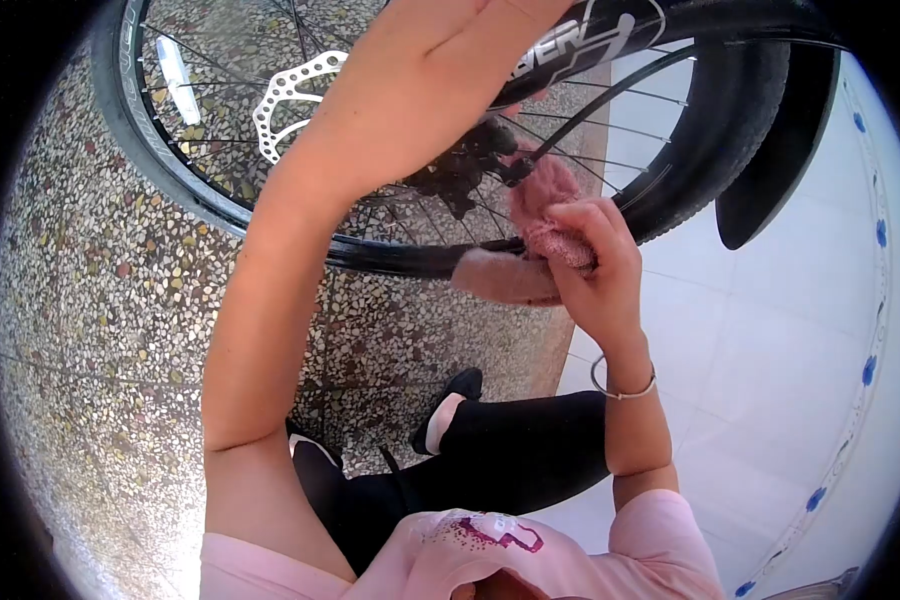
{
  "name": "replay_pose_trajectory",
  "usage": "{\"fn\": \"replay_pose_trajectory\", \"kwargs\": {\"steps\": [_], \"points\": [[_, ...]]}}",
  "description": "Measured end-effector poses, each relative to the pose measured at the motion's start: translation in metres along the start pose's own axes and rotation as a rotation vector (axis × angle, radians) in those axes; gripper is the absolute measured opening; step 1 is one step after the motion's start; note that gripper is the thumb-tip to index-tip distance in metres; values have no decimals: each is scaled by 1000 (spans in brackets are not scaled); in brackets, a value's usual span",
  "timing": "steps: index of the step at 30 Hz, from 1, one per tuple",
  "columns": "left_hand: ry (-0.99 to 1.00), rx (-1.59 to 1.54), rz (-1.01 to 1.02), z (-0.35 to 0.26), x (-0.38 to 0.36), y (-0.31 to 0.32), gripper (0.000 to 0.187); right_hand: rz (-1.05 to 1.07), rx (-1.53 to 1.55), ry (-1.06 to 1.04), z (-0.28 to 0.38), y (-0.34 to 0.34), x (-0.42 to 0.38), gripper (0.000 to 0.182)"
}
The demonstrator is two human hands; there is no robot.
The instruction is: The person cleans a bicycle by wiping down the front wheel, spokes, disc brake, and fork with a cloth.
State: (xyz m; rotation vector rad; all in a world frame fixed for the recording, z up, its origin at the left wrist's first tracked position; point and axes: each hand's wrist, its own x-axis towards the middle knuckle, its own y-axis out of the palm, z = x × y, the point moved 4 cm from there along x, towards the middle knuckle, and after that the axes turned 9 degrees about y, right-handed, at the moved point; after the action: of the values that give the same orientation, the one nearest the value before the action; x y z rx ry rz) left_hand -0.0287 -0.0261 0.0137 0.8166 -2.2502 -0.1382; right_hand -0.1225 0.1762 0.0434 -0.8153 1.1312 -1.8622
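My right hand [602, 250] is closed on a pink cloth [548, 200], bunched beside the wheel's hub area. A paler, brownish flap [500, 277], seemingly part of the same cloth, hangs over the lower rim of the bicycle wheel [400, 258]. Just above the cloth sits a dark derailleur [460, 170] with a black cable housing [610, 95] curving away from it. My left arm reaches across the wheel to the black bicycle frame tube [580, 50]. Only the wrist end of my left hand [500, 25] shows at the top edge; its fingers are hidden.
A silver disc brake rotor [280, 105] shows behind my left forearm. A white reflector [177, 80] is among the spokes. At right is a black mudguard [780, 150]. Speckled stone floor [120, 300] meets white tiles [740, 340] with a blue-flowered border. My bent legs are below the wheel.
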Motion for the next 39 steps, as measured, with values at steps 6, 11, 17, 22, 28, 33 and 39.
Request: {"fn": "replay_pose_trajectory", "kwargs": {"steps": [6, 11, 17, 22, 28, 33, 39], "points": [[22, -66, -18, 0, -1, 4, 34, 316, -211, 260, -7, -3, -12, 20], [-16, -18, -4, 1, -1, 1, 35, -196, -74, -2, -9, -30, -12, 22], [-54, -34, -27, -4, 0, 6, 37, -16, -328, 76, -21, 7, -11, 47], [135, 35, -145, -9, -1, 12, 40, 62, -233, 35, -27, 27, -7, 61], [-24, 88, -6, -3, 0, 9, 40, 6, -257, -200, -12, 45, -2, 42], [10, 81, -21, -2, 0, 7, 40, 223, -302, -88, -6, 37, -4, 41], [-6, 73, -8, 0, -1, 3, 41, 221, -155, 50, -3, -5, -11, 24]]}}
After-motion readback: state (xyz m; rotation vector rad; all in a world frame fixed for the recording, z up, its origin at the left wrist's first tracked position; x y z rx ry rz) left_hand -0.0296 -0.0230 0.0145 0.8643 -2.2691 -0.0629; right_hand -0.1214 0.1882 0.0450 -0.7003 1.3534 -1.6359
